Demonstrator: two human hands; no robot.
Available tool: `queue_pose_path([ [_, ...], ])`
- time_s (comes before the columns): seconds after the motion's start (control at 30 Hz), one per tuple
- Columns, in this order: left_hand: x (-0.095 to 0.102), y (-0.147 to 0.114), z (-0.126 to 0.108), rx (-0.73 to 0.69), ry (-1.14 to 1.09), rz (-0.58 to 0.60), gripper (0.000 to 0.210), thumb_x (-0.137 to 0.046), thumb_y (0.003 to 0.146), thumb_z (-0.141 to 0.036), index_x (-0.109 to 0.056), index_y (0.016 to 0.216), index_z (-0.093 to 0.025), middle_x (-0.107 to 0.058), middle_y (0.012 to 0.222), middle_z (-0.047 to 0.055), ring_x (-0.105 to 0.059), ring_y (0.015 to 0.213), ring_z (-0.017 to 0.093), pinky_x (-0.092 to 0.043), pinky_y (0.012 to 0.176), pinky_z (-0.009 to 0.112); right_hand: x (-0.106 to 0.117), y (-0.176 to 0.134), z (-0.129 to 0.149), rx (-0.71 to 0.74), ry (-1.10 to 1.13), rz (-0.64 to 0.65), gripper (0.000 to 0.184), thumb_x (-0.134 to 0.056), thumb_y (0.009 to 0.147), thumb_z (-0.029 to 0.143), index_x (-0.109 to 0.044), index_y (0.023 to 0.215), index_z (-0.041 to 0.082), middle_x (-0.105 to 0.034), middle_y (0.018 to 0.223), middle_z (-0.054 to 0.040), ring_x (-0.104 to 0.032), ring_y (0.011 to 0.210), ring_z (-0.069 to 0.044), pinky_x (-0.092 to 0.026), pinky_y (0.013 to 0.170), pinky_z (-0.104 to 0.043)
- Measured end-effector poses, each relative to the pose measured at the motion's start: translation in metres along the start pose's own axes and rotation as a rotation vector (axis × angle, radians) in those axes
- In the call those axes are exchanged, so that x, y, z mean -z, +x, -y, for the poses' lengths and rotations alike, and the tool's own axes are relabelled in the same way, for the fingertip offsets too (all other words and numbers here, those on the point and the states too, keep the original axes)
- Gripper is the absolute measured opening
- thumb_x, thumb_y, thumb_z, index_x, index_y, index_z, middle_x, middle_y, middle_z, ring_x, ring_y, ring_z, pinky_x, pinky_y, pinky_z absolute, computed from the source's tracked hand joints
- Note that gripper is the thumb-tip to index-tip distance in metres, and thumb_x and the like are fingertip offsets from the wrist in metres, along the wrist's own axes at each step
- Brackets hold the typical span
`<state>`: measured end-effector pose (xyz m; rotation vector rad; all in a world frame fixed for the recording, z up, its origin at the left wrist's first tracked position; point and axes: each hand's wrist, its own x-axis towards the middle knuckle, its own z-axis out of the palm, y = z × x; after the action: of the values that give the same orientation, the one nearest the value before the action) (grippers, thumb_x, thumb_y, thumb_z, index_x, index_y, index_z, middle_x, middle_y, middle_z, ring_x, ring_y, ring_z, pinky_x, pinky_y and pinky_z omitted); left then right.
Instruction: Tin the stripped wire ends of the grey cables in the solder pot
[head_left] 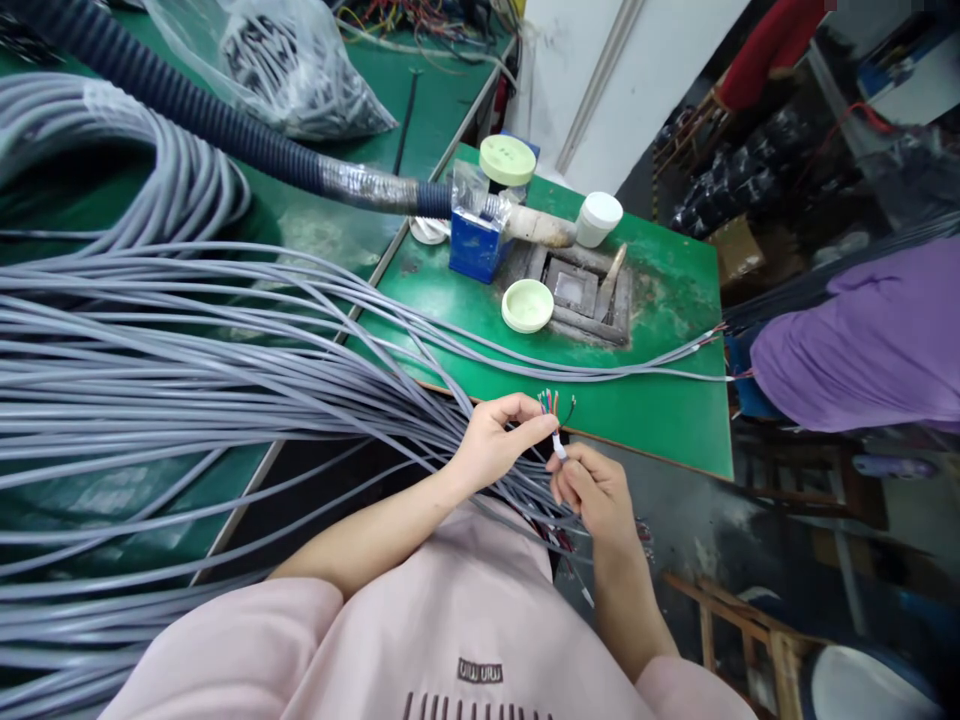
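My left hand pinches the fanned-out thin coloured wires at a grey cable's end. One dark wire stands apart to the right of the others. Just below, my right hand is closed on the same cable, near its white band. Both hands are in front of the green table's near edge, above my lap. A thick bundle of grey cables runs from the left and passes under my hands. Several more grey cables lie across the table, their stripped ends at its right edge.
A soot-stained square metal pot is set in the green table, beside a pale round dish. A ribbed black hose reaches a blue box. A white tub stands behind. A person in purple is at the right.
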<state>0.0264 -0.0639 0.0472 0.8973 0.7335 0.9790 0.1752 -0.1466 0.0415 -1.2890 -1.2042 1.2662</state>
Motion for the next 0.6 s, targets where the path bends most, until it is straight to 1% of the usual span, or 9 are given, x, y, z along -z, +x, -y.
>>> queue_pose_path([
  [0.17, -0.0018, -0.0013, -0.0012, 0.024, 0.003, -0.036, 0.029, -0.077, 0.069, -0.039, -0.062, 0.063, -0.014, -0.059, 0.058, -0.002, -0.049, 0.056, 0.007, -0.040, 0.058, 0.021, -0.0014, 0.0013, -0.0010, 0.009, 0.013, -0.011, 0.023, -0.052, 0.093, 0.035, -0.064, 0.084, 0.017, -0.038, 0.044, 0.0087, -0.038, 0.038, -0.007, -0.030, 0.041, -0.021],
  [0.33, -0.0006, -0.0017, 0.0018, 0.015, 0.019, -0.042, 0.029, -0.075, 0.071, -0.039, -0.062, 0.064, -0.015, -0.058, 0.059, -0.003, -0.049, 0.057, 0.007, -0.041, 0.059, 0.021, -0.0020, 0.0012, -0.0040, 0.004, 0.059, -0.009, 0.024, -0.051, 0.093, 0.035, -0.064, 0.084, 0.017, -0.036, 0.042, 0.0095, -0.036, 0.037, -0.007, -0.033, 0.042, -0.022],
  [0.6, -0.0002, -0.0029, 0.0030, -0.002, 0.058, -0.044, 0.031, -0.074, 0.072, -0.041, -0.061, 0.061, -0.015, -0.057, 0.059, -0.002, -0.049, 0.057, 0.008, -0.041, 0.059, 0.021, -0.0023, 0.0011, -0.0061, -0.010, 0.071, -0.018, 0.026, -0.053, 0.091, 0.039, -0.064, 0.082, 0.017, -0.037, 0.041, 0.0090, -0.037, 0.037, -0.007, -0.033, 0.041, -0.022],
])
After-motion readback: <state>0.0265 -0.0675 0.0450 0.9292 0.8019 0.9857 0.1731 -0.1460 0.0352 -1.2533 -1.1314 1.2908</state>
